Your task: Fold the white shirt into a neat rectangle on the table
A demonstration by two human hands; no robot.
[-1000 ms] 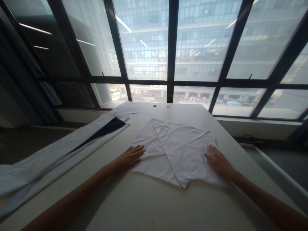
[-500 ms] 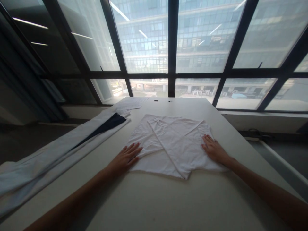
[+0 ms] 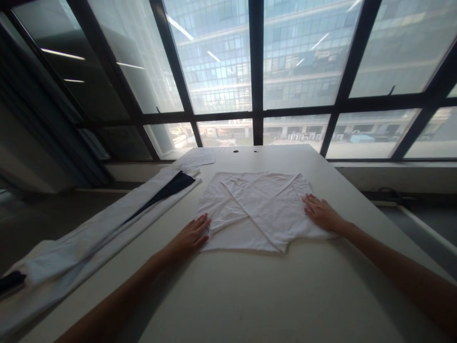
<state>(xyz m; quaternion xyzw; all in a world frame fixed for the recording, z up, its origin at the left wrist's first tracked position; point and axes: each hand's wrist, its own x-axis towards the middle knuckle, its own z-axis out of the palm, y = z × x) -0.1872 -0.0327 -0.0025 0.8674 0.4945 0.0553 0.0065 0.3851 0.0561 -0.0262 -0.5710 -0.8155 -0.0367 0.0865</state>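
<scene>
A white garment [image 3: 260,209] lies flat on the table, with creases and a diagonal folded edge across its middle. Its lower edge steps up right of centre. My left hand [image 3: 193,233] rests flat at the garment's left side, fingers stretched out and lying on the cloth's edge. On the right side, my right hand [image 3: 321,212] lies palm down on the cloth, fingers extended. Neither hand grips the fabric. Exactly what kind of garment it is cannot be made out.
The white table [image 3: 243,295] runs toward a large window [image 3: 221,62]. Along its left side lie long layers of white cloth [image 3: 89,247] with a dark navy piece [image 3: 167,190] between them. Thin white sheets [image 3: 200,157] lie at the far left corner, near a small dark hole [image 3: 235,151].
The view has tilted and shifted slightly, and more of the cloth stack's near end shows at left. Both hands remain flat on the garment's sides, with little visible movement.
</scene>
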